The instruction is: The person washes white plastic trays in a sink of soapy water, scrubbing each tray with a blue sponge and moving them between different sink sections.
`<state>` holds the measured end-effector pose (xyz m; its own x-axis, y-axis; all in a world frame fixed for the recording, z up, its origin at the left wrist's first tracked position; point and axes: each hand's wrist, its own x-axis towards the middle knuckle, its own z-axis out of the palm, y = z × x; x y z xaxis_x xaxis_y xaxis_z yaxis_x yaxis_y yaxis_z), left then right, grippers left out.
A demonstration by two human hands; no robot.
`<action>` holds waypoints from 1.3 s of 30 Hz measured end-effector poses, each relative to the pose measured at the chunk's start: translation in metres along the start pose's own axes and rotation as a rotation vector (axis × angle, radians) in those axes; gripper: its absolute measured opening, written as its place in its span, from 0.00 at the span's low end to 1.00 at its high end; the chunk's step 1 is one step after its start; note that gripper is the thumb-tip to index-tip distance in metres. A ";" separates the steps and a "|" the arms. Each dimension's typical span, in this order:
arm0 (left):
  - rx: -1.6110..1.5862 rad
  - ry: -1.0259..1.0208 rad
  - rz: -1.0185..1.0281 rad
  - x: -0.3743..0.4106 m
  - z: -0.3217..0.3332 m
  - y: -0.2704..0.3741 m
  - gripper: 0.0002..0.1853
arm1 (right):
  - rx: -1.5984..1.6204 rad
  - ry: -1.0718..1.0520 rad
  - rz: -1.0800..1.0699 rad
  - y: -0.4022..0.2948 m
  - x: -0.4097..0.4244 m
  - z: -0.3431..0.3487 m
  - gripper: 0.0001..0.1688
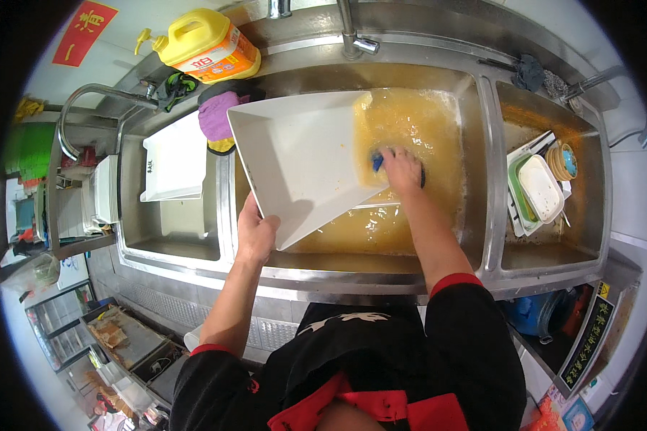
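Observation:
My left hand (pixel 256 231) grips the near left corner of a large white plastic bin (pixel 296 156). The bin is tilted, its right end dipped in the murky yellowish water (pixel 436 134) of the middle sink basin (pixel 356 262). At that submerged end my right hand (pixel 401 169) holds a blue scrubbing pad or cloth (pixel 377 161), mostly covered by the fingers and blurred by the water. A few small yellow specks cling to the bin's inner surface. Another pale straight edge (pixel 377 205) shows in the water below the bin; what it belongs to is hidden.
White bins (pixel 175 156) occupy the left basin. The right basin (pixel 550 256) holds stacked trays (pixel 541 188) and small bowls (pixel 562 162). Behind stand a yellow detergent jug (pixel 210 48), a purple glove or cloth (pixel 218 114) and a faucet (pixel 350 37). A curved faucet (pixel 67 113) arches at left.

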<state>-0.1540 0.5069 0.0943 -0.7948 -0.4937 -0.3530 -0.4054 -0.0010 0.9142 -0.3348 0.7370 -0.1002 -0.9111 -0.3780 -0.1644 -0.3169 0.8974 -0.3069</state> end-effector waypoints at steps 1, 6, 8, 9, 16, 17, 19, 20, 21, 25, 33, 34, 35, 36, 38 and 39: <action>0.007 -0.016 -0.022 0.001 -0.003 0.002 0.29 | 0.045 -0.051 0.186 -0.002 0.012 0.009 0.12; 0.040 -0.009 -0.066 -0.001 -0.010 -0.019 0.29 | 0.451 0.042 0.175 -0.076 0.020 -0.006 0.21; 0.028 -0.008 -0.055 -0.001 -0.003 -0.023 0.29 | 0.637 0.046 0.068 -0.121 0.003 -0.023 0.23; 0.008 -0.007 -0.061 0.000 -0.002 -0.023 0.28 | 0.744 0.051 0.000 -0.133 -0.006 -0.020 0.24; 0.005 -0.002 -0.046 0.003 -0.001 -0.029 0.29 | 0.371 0.042 -0.367 -0.107 -0.033 -0.028 0.29; 0.040 -0.006 -0.047 0.000 -0.003 -0.031 0.30 | 0.169 0.060 -0.292 -0.084 -0.025 -0.023 0.28; -0.012 0.011 -0.066 -0.002 -0.004 -0.028 0.31 | 0.120 -0.012 -0.119 -0.037 -0.009 -0.006 0.29; -0.049 0.005 -0.087 -0.004 -0.006 -0.025 0.32 | 0.144 -0.193 -0.033 -0.034 -0.011 -0.032 0.27; -0.081 -0.018 -0.102 -0.003 -0.004 -0.020 0.32 | 0.111 -0.138 -0.040 -0.032 -0.014 -0.025 0.26; -0.189 -0.069 -0.137 0.011 0.002 -0.030 0.38 | 0.250 -0.107 -0.187 -0.076 -0.037 -0.015 0.17; -0.134 -0.120 0.002 0.006 0.003 -0.028 0.47 | 0.497 0.236 -0.750 -0.176 -0.003 -0.036 0.31; -0.158 -0.120 0.015 0.003 0.001 -0.028 0.47 | 0.411 0.278 -0.657 -0.165 0.007 -0.029 0.30; -0.182 -0.121 0.028 0.002 -0.001 -0.029 0.46 | 0.325 0.318 -0.561 -0.148 0.014 -0.022 0.30; -0.177 -0.111 0.013 0.001 -0.005 -0.033 0.46 | 0.317 0.237 -0.453 -0.128 0.017 -0.011 0.29; -0.185 -0.105 -0.008 0.002 -0.011 -0.041 0.46 | 0.461 0.124 -0.209 -0.080 0.018 0.015 0.31; -0.206 -0.106 0.001 0.002 -0.010 -0.043 0.44 | 0.624 0.086 -0.067 -0.070 0.013 0.016 0.33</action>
<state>-0.1332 0.4971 0.0565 -0.8424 -0.4001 -0.3610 -0.3123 -0.1836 0.9321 -0.3203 0.6659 -0.0960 -0.9206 -0.3862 -0.0576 -0.1847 0.5608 -0.8071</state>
